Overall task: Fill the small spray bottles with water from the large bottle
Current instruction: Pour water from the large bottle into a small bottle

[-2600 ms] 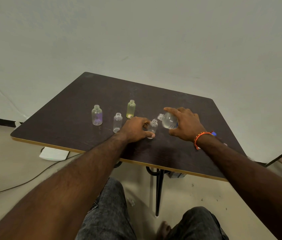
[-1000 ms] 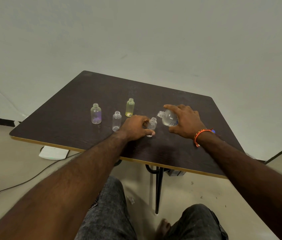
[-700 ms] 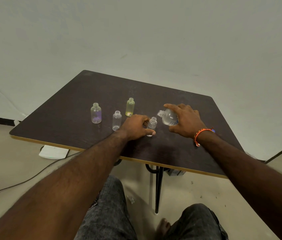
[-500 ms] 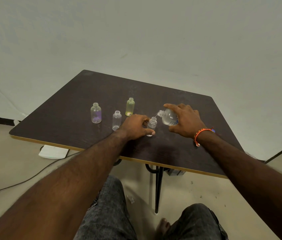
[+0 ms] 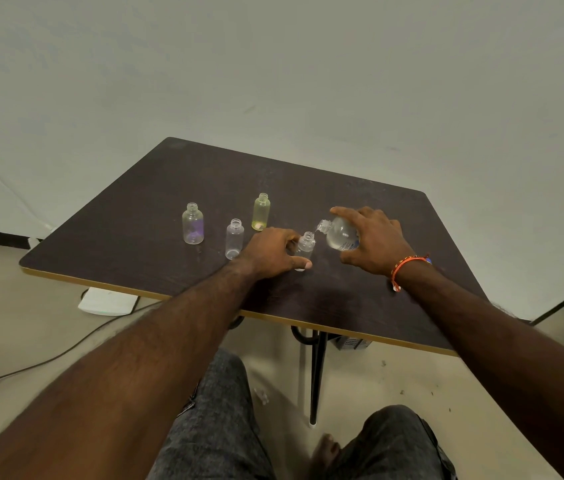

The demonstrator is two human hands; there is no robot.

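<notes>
My left hand (image 5: pixel 273 252) grips a small clear bottle (image 5: pixel 305 244) standing upright on the dark table (image 5: pixel 343 299). My right hand (image 5: pixel 372 242) holds the large clear water bottle (image 5: pixel 338 233) tilted left, its open mouth just above the small bottle's neck. A thin stream of water runs between the two mouths. Further left stand three uncapped small bottles: a purple-tinted one (image 5: pixel 192 223), a clear one (image 5: pixel 234 238) and a yellow-green one (image 5: pixel 261 211).
The table's near edge (image 5: pixel 169 296) runs across in front of my knees. On the floor at the left lie a white flat object (image 5: pixel 107 302) and a cable (image 5: pixel 48 358). A pale wall stands behind the table.
The large bottle has tipped slightly further toward the small bottle, and a thin stream of water shows between them. Both hands stay in place.
</notes>
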